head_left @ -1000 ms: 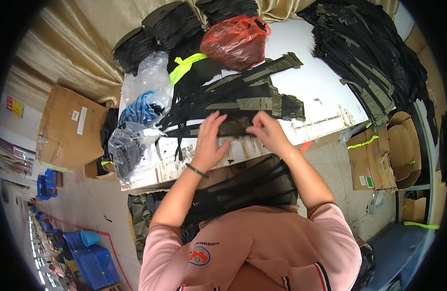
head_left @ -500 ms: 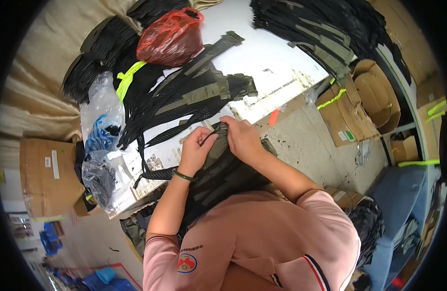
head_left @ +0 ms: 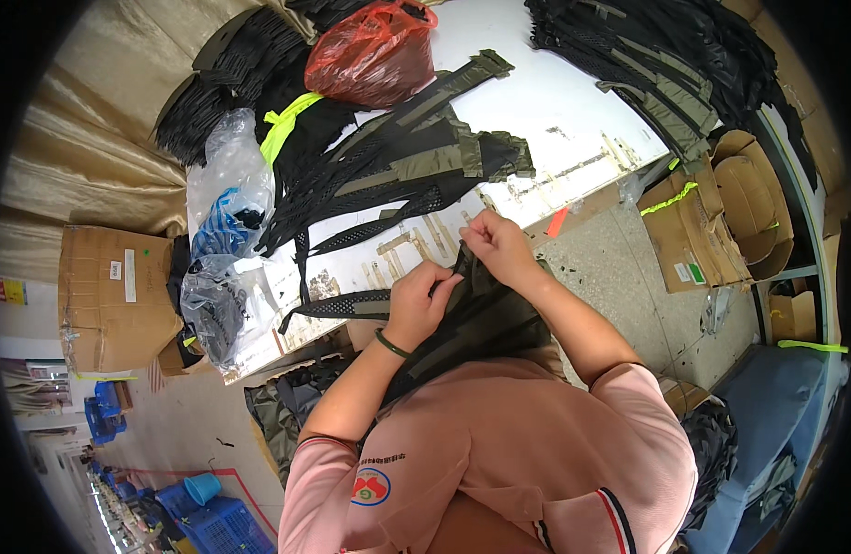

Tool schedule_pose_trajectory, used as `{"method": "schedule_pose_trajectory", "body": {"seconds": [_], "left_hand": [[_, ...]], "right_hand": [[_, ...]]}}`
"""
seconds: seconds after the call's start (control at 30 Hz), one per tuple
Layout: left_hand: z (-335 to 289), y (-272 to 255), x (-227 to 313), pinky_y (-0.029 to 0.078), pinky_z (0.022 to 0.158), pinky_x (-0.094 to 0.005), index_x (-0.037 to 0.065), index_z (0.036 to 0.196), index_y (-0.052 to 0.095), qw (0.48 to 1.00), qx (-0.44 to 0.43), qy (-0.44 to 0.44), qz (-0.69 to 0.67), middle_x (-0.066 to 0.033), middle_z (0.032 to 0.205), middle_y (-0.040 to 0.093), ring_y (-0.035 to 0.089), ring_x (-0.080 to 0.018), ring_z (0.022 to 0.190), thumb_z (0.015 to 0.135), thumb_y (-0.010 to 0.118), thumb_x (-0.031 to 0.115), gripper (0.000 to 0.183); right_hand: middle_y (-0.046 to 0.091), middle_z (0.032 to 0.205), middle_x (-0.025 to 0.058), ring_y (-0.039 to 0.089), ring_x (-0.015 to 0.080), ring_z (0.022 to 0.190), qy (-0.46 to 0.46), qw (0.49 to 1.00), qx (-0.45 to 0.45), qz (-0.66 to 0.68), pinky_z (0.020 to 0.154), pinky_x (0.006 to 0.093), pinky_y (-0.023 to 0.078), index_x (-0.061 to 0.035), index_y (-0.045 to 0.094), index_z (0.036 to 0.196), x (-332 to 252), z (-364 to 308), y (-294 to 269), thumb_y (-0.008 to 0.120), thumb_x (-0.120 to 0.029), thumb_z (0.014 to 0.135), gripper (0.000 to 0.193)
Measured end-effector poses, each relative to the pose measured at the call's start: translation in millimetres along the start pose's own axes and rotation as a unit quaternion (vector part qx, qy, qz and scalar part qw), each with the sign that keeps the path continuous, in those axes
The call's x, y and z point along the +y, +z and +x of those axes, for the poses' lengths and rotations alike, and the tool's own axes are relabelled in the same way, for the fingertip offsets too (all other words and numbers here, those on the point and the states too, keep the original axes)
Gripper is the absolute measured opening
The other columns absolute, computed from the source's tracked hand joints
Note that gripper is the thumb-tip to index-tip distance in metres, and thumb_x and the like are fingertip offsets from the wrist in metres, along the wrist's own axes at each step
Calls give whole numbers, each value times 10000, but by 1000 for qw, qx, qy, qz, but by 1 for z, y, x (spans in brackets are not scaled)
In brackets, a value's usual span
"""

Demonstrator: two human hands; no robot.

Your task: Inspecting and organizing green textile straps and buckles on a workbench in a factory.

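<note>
Dark olive and black fabric (head_left: 481,319) hangs over my lap at the table's near edge. My left hand (head_left: 421,300) pinches an edge of it between thumb and fingers, a dark green bangle on that wrist. A little farther right and higher, my right hand (head_left: 497,245) is closed on the same fabric's upper edge. A narrow dark strip of it runs between the two hands. Beyond them on the white table (head_left: 573,102) lies a heap of black and olive fabric pieces (head_left: 398,171) with mesh straps. One mesh strap (head_left: 342,307) reaches toward my left hand.
A red plastic bag (head_left: 375,55) and clear plastic bags (head_left: 227,185) sit on the table's left part. Dark fabric stacks (head_left: 665,65) lie at the far right. Cardboard boxes stand left (head_left: 116,300) and right (head_left: 693,231). Blue crates (head_left: 224,526) are on the floor.
My view has shifted, so the table appears farther up and the scene farther right. Both hands keep hold of the fabric, now lower against the table edge and slightly more apart.
</note>
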State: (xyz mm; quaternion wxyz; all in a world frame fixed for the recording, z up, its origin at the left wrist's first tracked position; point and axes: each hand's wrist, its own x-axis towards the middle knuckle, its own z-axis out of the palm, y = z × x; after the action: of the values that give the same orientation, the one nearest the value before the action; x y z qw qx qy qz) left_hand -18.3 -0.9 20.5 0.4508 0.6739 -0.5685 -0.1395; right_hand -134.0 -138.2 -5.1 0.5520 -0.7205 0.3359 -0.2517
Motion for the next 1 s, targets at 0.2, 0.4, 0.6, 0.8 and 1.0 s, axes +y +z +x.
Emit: {"method": "schedule_pose_trajectory", "body": {"seconds": [0.2,0.4,0.6,0.8,1.0], "left_hand": [[2,-9,2,454,611,-282,13,835,562,998,-51,-47,-3,-103,727,569,552,-220,648,804,680,75,136],[5,-16,-2,418,617,-223,12,885,568,976,-105,-132,-138,-15,763,583,504,-86,661,829,641,28,94],[10,-34,-7,464,724,-208,15,978,600,854,-64,-255,-449,-7,877,624,575,-78,782,882,558,-6,107],[11,-37,-6,472,758,-229,4,1019,596,861,-89,-215,-452,-24,895,623,583,-96,812,894,513,-2,150],[13,-47,2,451,801,-225,5,1063,581,898,-126,-213,-364,-27,929,619,570,-90,862,888,525,17,184]], "right_hand": [[555,658,-17,466,68,578,81,975,-42,203,544,226,385,-8,568,761,12,-13,17,611,-161,896,209],[575,725,-13,509,70,632,124,901,-163,383,596,219,416,-20,578,809,-10,-20,4,582,-167,911,179],[612,931,33,572,125,854,112,864,-295,393,759,261,452,-22,601,1037,3,-32,4,574,-119,905,166],[614,966,42,586,148,854,132,752,-335,552,771,299,477,-21,559,1058,-6,-38,12,584,-84,890,181],[569,774,16,548,129,627,60,925,-207,312,589,262,460,-48,518,911,-8,-39,13,558,-50,901,41]]}}
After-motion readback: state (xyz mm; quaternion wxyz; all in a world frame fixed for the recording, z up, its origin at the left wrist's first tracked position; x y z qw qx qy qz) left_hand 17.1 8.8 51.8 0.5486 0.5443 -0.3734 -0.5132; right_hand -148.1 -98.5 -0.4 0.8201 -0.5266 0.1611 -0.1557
